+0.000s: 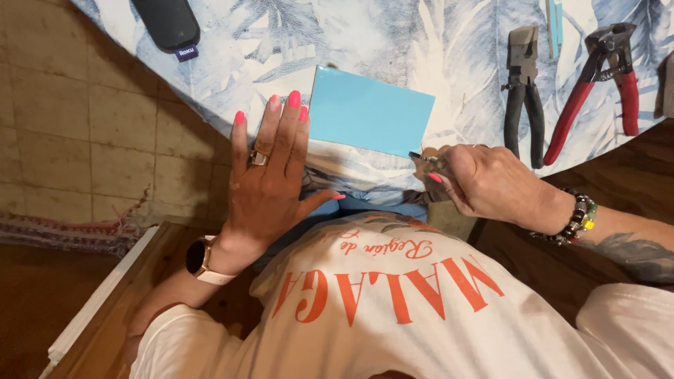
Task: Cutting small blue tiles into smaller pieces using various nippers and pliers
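R hand [491, 186] clenched on 1 small tool [427, 161], L hand [270, 175] flat beside 1 blue tile [371, 112]; 2 pliers [525, 91].

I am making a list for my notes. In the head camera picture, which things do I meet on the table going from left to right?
Black remote → left hand → light blue tile → right hand with a small metal tool → black-handled pliers → red-handled pliers.

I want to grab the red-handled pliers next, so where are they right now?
In the head view the red-handled pliers lie at the far right on the leaf-print cloth, just right of the black-handled pliers and beyond the right hand.
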